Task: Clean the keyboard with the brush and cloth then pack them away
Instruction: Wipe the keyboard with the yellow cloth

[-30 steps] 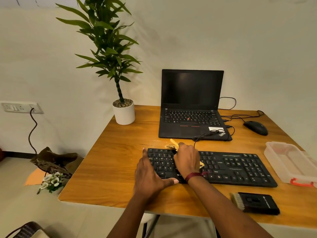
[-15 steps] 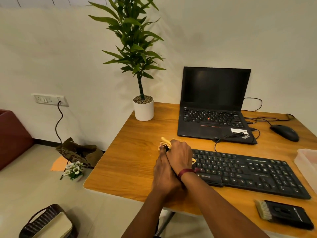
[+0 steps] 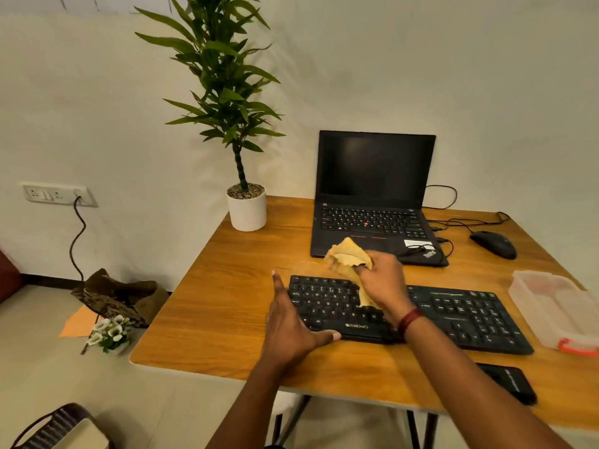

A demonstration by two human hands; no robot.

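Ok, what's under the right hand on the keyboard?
The yellow cloth, gripped by the right hand, hangs onto the black keyboard. The keys beneath hand and cloth are hidden. The left hand braces the keyboard's left end.

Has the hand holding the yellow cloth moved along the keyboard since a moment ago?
Yes. The right hand with the cloth went from the keyboard's left end rightward.

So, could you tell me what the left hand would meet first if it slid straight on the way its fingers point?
Probably nothing soon: the left hand points along the keyboard's left end over bare desk; the potted plant stands roughly beyond, though depth is unclear.
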